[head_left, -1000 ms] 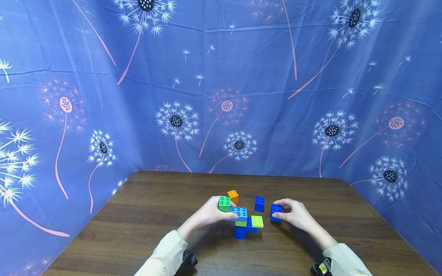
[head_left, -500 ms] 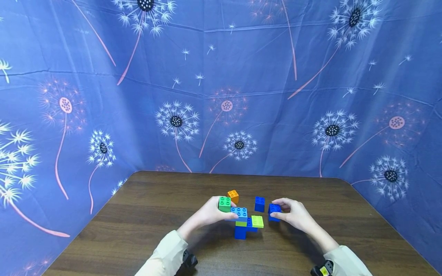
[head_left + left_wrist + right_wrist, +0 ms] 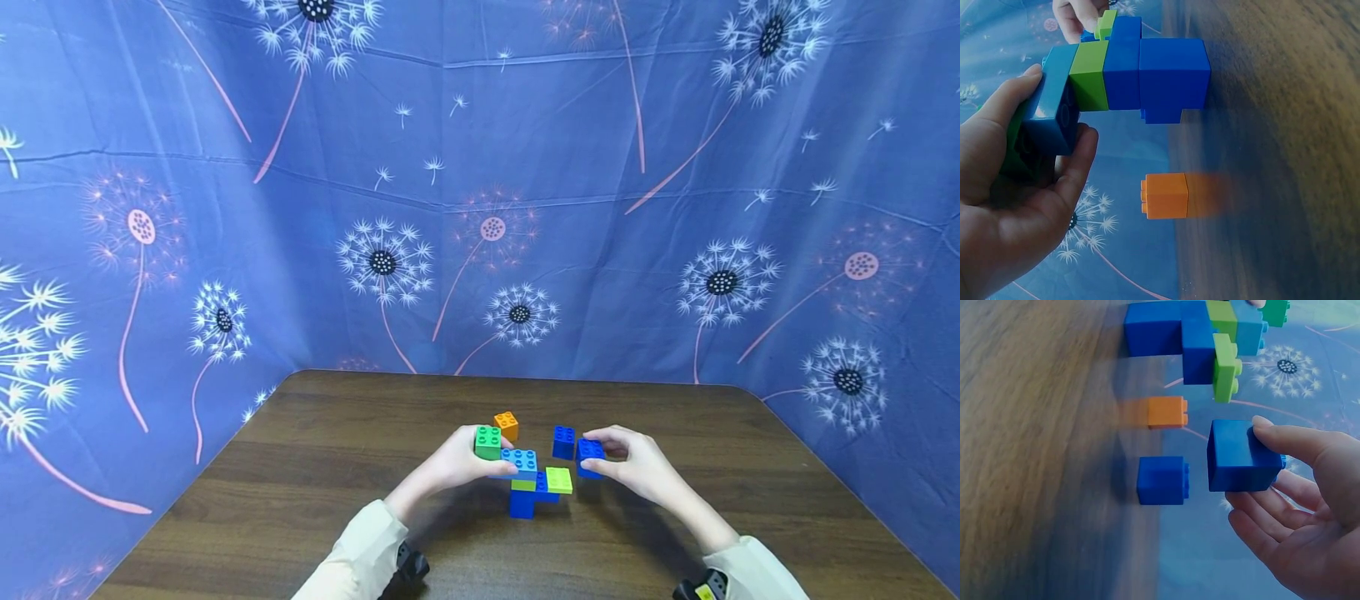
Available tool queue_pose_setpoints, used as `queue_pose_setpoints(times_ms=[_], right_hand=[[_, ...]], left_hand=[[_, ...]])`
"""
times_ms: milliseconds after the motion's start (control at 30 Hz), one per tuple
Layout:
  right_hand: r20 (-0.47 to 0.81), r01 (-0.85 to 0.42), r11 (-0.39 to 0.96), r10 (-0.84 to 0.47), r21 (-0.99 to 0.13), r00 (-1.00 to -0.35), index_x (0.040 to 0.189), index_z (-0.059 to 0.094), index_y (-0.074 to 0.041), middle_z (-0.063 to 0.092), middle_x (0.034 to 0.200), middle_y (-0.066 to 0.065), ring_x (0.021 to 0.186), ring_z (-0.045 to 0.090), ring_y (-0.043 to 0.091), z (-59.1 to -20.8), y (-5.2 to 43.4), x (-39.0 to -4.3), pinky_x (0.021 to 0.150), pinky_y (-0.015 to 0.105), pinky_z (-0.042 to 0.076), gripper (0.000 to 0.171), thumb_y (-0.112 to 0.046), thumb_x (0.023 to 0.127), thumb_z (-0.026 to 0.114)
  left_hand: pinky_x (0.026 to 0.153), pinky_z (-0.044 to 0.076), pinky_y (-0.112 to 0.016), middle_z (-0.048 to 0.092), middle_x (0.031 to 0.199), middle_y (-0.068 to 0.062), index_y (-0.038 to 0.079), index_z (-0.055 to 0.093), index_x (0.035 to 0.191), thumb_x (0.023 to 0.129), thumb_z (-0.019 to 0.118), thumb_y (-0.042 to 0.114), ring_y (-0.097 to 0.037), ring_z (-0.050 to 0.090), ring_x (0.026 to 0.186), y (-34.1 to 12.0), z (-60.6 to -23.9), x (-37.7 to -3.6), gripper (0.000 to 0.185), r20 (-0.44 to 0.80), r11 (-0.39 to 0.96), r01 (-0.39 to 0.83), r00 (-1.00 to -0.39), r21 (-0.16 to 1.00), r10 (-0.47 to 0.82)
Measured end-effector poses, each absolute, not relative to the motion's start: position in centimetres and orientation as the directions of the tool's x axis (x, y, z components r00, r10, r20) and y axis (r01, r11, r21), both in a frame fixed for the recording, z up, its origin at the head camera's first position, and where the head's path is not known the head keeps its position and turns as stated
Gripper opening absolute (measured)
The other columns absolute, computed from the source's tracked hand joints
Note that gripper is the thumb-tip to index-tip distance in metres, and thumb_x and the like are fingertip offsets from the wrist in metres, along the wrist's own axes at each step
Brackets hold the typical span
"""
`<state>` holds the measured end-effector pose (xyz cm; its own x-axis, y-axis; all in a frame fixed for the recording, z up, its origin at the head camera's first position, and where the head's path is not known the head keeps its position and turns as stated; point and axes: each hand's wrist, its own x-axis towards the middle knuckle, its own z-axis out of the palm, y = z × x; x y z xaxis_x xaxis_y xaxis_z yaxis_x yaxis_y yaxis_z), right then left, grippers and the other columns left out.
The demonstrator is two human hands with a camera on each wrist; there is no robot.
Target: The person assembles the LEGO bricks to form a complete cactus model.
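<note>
The right hand (image 3: 637,467) pinches a dark blue block (image 3: 590,457) between thumb and fingers and holds it off the worktop (image 3: 315,500), just right of the stacked build (image 3: 531,487). In the right wrist view the thumb lies on the block's upper face and the other fingers (image 3: 1260,515) curl loosely beneath, so the grip sits at one end and the rest of the block is free. The left hand (image 3: 453,462) grips the left end of the build, its fingers wrapped round the green block (image 3: 487,442) and the light blue block (image 3: 521,462) at the top.

To do this step well, I judge that the held block should be kept level, studs up, and brought in over the lime plate (image 3: 558,481) that sticks out on the build's right side, since that is the nearest free studded face. The left hand would best brace the build from below as well as from the side, because the build stands on a narrow dark blue base (image 3: 522,504) and could tip under a push. Pressing straight down, not at a slant, should seat the studs cleanly.

Farther off, a second dark blue block (image 3: 563,442) stands on the worktop just behind the held one, close enough to be knocked by the knuckles. An orange block (image 3: 506,426) stands behind the left hand. A blue cloth printed with dandelions (image 3: 480,208) hangs at the far side.
</note>
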<state>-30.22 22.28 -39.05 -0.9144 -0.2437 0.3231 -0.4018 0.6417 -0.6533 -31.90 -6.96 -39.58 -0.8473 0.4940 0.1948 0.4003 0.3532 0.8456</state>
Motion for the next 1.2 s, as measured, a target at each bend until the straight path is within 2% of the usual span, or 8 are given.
queue_pose_setpoints(times_ms=[200, 500, 800, 1200], right_hand=[[0.353, -0.434, 0.63, -0.258, -0.644, -0.899, 0.111, 0.067, -0.011, 0.068, 0.105, 0.006, 0.091, 0.065, 0.02, -38.6, 22.0, -29.9, 0.074, 0.027, 0.052, 0.04, -0.032, 0.078, 0.075], [0.416, -0.503, 0.617, -0.294, -0.605, -0.86, 0.111, 0.067, -0.01, 0.068, 0.107, 0.004, 0.09, 0.065, 0.019, -38.1, 21.4, -29.0, 0.077, 0.027, 0.052, 0.038, -0.03, 0.079, 0.075], [0.392, -0.497, 0.619, -0.31, -0.608, -0.866, 0.113, 0.066, -0.011, 0.067, 0.106, 0.001, 0.09, 0.065, 0.016, -37.9, 20.9, -28.7, 0.078, 0.027, 0.052, 0.04, -0.033, 0.08, 0.073], [0.374, -0.526, 0.601, -0.369, -0.602, -0.851, 0.113, 0.065, -0.009, 0.067, 0.103, 0.0, 0.089, 0.064, 0.012, -37.8, 20.4, -28.3, 0.08, 0.035, 0.053, 0.04, -0.034, 0.081, 0.072]], left_hand=[[0.06, 0.049, -0.022, 0.066, 0.082, 0.002, 0.009, 0.067, 0.102, 0.079, 0.075, 0.028, -0.008, 0.056, 0.065, -7.0, -39.6, -31.9, 0.031, 0.196, 0.354, 0.403, -0.846, 0.844, 0.495], [0.06, 0.049, -0.022, 0.066, 0.084, 0.001, 0.009, 0.067, 0.102, 0.079, 0.075, 0.029, -0.008, 0.056, 0.066, -7.0, -39.4, -31.8, 0.031, 0.196, 0.359, 0.406, -0.845, 0.84, 0.497], [0.062, 0.05, -0.023, 0.067, 0.085, 0.001, 0.009, 0.067, 0.103, 0.079, 0.075, 0.029, -0.01, 0.058, 0.068, -7.0, -39.6, -31.8, 0.031, 0.195, 0.352, 0.4, -0.847, 0.846, 0.494], [0.062, 0.05, -0.023, 0.066, 0.085, -0.001, 0.008, 0.067, 0.102, 0.079, 0.075, 0.028, -0.009, 0.057, 0.068, -7.0, -39.6, -31.8, 0.031, 0.206, 0.342, 0.412, -0.84, 0.845, 0.501]])
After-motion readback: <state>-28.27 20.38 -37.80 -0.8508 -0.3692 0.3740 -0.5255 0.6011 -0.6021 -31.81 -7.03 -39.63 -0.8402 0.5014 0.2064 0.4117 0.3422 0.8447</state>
